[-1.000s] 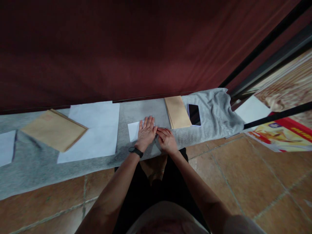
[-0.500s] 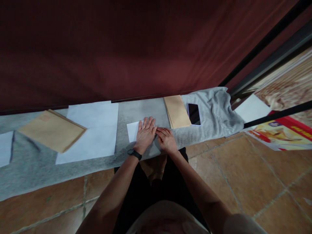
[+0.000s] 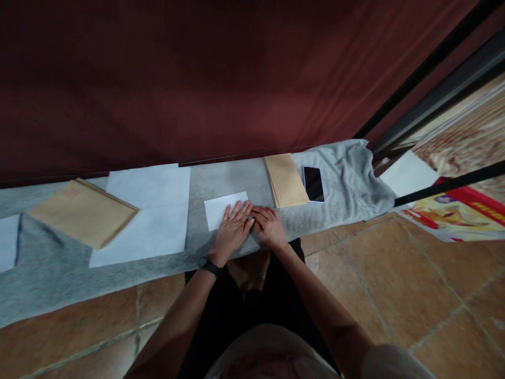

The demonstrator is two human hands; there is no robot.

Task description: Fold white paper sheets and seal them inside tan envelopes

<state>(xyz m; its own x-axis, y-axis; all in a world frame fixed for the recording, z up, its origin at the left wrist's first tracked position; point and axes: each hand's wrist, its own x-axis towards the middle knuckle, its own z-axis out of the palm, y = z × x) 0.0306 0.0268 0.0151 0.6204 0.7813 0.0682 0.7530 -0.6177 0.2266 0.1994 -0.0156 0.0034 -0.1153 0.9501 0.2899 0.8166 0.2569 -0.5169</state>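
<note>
A small white sheet of paper [image 3: 223, 208] lies flat on the grey cloth. My left hand [image 3: 233, 227], with a dark band at the wrist, rests palm down over its lower right part, fingers stretched and slightly apart. At the sheet's right end, my right hand [image 3: 270, 226] has its fingers bent and pressed together, pinching at the paper's edge. The fingertips of both hands meet there and cover that edge. To the right of my right hand is a stack of tan envelopes [image 3: 287, 180].
A dark phone [image 3: 314, 184] lies beside the stack. Further left, more tan envelopes [image 3: 84, 213] overlap large white sheets [image 3: 158, 210]. The grey cloth [image 3: 213, 176] covers a narrow bench against a dark red wall [image 3: 236, 79]. A colourful printed box [image 3: 457, 213] stands at the right.
My left hand has slid down and slightly left over the sheet, uncovering its top edge. My right hand stays at nearly the same spot.
</note>
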